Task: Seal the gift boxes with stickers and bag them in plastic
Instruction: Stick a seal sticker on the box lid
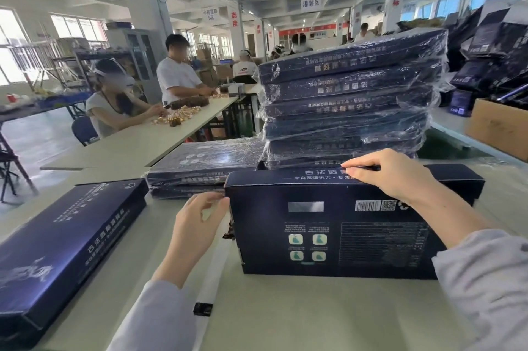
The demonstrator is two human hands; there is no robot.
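Head view. A dark navy flat cardboard gift box (328,236) stands on its long edge on the pale surface (285,316), with its barcode face toward the viewer. The right hand (400,176) lies over the top edge, fingers (368,163) bent and grasping that edge. The left hand (197,222) curls its fingers round the box's upper left corner. Under the left wrist lies a white backing strip (213,273) bearing a small dark sticker (203,308). Directly behind the box rises a tall stack of plastic-bagged navy boxes (351,99), with a lower bagged pair (205,162) beside it. A bare navy box (65,250) lies flat at far left.
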